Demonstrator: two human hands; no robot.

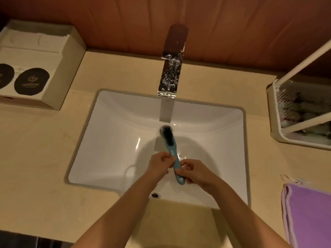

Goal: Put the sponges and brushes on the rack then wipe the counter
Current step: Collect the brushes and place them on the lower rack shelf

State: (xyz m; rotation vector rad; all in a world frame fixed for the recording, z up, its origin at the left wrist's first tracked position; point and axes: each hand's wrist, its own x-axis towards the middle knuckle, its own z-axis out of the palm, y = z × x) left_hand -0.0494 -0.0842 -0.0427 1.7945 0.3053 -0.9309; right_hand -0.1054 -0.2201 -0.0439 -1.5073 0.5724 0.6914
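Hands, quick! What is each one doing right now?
Left hand: holding, pinches the blue brush at mid-handle.
Right hand: holding, fingers curled round the same brush's handle end.

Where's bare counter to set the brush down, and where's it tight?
Widest bare counter for the brush: left of the sink, in front of the tissue box. More on both sides of the faucet. Tight on the right: only a strip between rack and purple cloth.

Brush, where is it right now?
Head view, centre: the brush is held above the sink, its handle gripped by the left hand and right hand, bristles over the drain below the faucet.
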